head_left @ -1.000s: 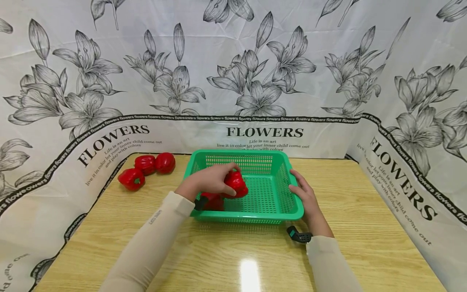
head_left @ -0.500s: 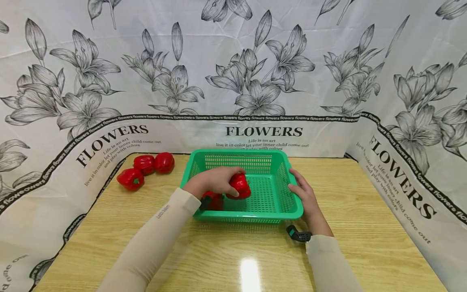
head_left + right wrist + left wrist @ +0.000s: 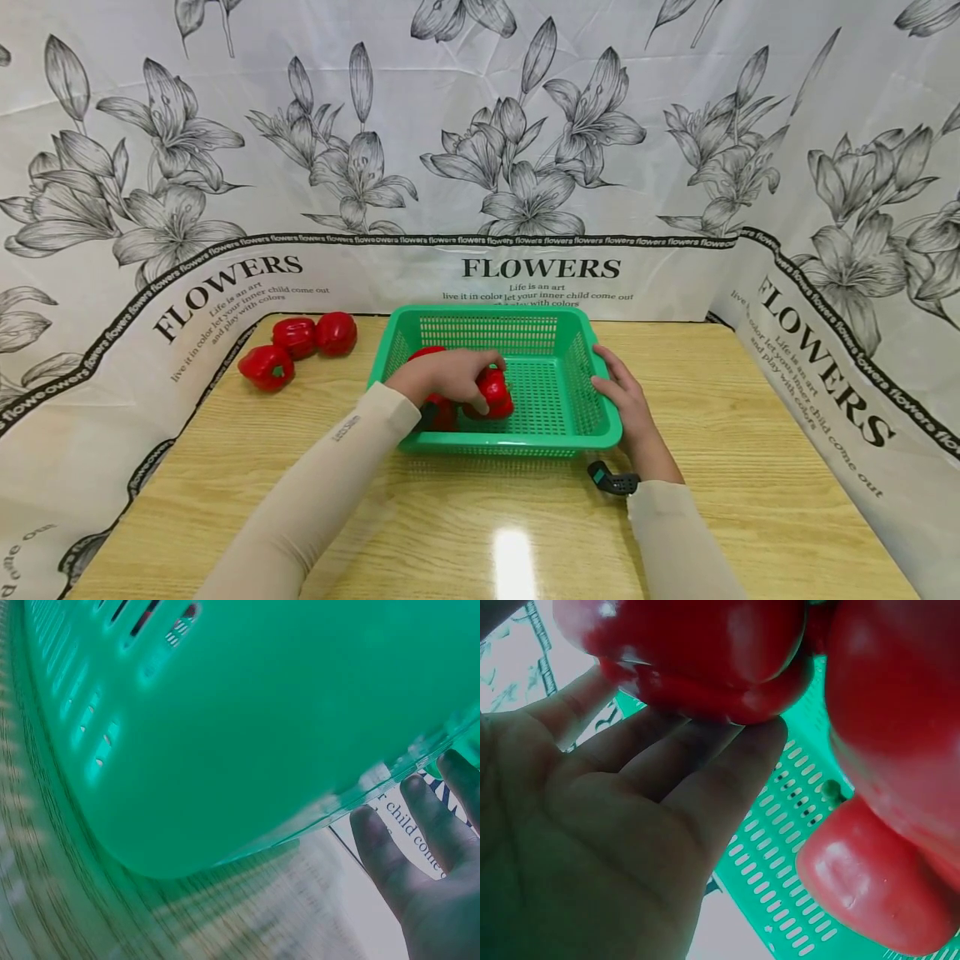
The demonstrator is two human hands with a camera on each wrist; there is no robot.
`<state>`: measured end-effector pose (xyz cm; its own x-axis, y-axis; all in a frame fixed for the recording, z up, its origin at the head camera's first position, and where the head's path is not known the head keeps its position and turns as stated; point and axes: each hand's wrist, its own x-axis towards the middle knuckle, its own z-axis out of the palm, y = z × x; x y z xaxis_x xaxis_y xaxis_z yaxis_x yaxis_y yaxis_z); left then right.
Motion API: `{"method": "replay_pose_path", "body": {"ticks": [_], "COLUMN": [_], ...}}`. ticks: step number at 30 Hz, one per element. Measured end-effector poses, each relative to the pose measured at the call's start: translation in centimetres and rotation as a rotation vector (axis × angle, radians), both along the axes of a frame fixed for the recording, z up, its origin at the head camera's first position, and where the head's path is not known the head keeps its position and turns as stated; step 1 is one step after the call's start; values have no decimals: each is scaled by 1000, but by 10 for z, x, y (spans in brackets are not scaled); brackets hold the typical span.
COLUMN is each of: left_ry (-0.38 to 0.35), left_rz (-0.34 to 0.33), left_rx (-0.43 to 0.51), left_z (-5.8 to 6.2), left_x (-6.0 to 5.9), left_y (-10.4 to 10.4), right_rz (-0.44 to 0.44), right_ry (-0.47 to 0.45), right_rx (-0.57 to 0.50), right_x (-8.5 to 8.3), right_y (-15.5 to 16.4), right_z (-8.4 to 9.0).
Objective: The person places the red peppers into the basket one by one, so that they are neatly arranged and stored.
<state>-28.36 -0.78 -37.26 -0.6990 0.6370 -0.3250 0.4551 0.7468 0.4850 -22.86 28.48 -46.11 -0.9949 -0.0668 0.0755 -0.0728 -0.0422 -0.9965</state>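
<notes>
Left hand (image 3: 448,377) curled over a red bell pepper (image 3: 493,393), low inside the green slotted basket (image 3: 551,329), beside two more peppers there. Right hand (image 3: 626,406) rests with straight fingers (image 3: 382,847) against the basket's right wall. Pepper looks glossy, firm, probably light and a bit slippery; best taken around its broad shoulders. Three further peppers (image 3: 296,342) lie on the wooden table (image 3: 750,467), far left.

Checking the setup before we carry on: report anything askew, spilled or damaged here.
Nothing stands out. The green perforated plastic basket sits flat on the wooden table; the left hand holds a glossy red bell pepper inside it, the right hand rests on its side, and three red peppers lie intact at the far left.
</notes>
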Motion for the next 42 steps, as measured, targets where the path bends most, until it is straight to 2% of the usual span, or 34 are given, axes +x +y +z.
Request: {"method": "replay_pose_path", "body": {"ticks": [11, 21, 32, 42], "left_ry": [-26, -13, -11, -37], "left_rz": [-6, -20, -51, -39], "left_rx": [-91, -171, -167, -174], "left_z": [-8, -12, -10, -12], "left_x": [-3, -2, -1, -2], "left_y": [7, 9, 9, 7], "right_rz": [-15, -14, -28, -21], "right_ry": [14, 14, 4, 19], "right_rx": [14, 16, 37, 29], "right_x": [-1, -1, -2, -2], "right_y": [0, 0, 0, 0], "right_z": [0, 1, 0, -1]}}
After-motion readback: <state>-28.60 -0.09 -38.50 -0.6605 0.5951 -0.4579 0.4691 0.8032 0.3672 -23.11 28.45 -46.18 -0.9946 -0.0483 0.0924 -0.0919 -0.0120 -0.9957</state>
